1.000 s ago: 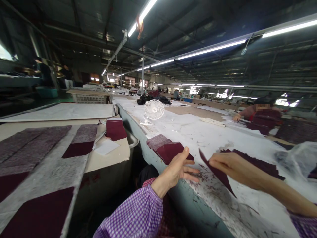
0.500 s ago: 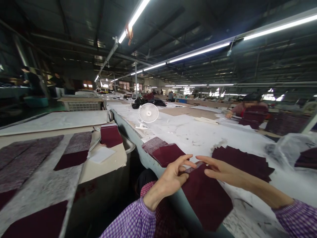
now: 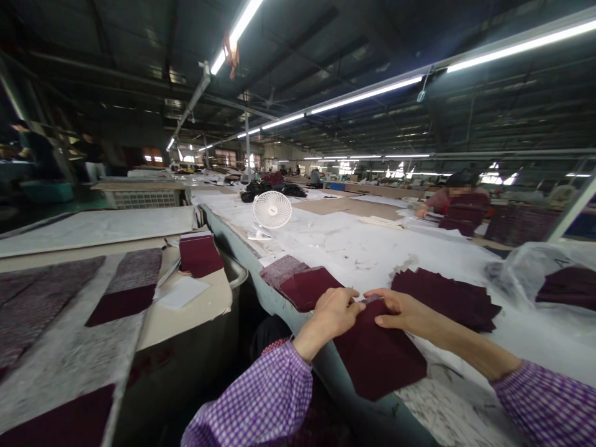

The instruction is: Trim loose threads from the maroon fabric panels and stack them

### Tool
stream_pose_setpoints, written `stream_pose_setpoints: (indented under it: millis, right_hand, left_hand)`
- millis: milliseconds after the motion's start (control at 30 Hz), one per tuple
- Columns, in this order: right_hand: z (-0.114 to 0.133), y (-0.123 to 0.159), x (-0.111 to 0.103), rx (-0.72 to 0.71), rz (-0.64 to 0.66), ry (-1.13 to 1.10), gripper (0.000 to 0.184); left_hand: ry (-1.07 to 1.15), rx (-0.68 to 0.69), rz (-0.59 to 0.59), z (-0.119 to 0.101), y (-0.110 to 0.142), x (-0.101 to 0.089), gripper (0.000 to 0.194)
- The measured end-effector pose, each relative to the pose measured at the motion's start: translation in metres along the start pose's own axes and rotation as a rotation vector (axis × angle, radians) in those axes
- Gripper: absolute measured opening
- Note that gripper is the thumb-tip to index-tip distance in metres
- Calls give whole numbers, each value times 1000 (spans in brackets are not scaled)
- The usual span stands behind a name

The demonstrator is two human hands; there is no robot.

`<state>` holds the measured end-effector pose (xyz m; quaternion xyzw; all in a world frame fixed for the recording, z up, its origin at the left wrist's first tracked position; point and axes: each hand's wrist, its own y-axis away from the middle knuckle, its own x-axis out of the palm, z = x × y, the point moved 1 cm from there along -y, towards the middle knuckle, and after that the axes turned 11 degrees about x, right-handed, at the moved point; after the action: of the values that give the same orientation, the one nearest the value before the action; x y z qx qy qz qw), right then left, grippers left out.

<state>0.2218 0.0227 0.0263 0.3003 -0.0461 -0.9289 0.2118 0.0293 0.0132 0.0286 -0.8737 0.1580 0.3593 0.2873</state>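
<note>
A maroon cloth piece (image 3: 382,363) with a greyish speckled strip at its far edge lies across the front edge of the white-topped table (image 3: 344,248). My left hand (image 3: 331,315) is closed at the far left corner of this cloth, thumb and fingers together on its edge. Opposite it, my right hand (image 3: 403,310) rests at the far right corner, its thumb apart from the fingers and touching the cloth. Just beyond my left hand are overlapping maroon and speckled pieces (image 3: 310,287). A fanned stack of maroon pieces (image 3: 444,298) lies beyond my right hand.
A white fan (image 3: 272,210) stands on the table. To the left, a lower surface holds speckled panels (image 3: 44,282), a small maroon stack (image 3: 201,254) and white paper (image 3: 184,292). A clear plastic bag (image 3: 531,270) sits at right. Across the table is a co-worker (image 3: 437,205).
My left fingers have closed onto the cloth's far edge, and my right thumb and fingers have drawn in a little. The cloth's near end has shifted upward in the view; the camera has turned slightly.
</note>
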Motion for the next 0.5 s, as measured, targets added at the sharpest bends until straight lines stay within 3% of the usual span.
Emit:
stream_pose_setpoints:
  millis: [167, 333, 500]
  right_hand:
    - [-14, -7, -22, -83, -297, 500, 36]
    - [-18, -9, -38, -268, -281, 643, 31]
    - [-20, -15, -40, -380, -259, 763, 32]
  left_hand:
    - [-269, 60, 1, -3, -13, 34, 27]
    - [-397, 147, 88, 1, -13, 41, 29]
    - [-415, 150, 114, -2, -15, 39, 28]
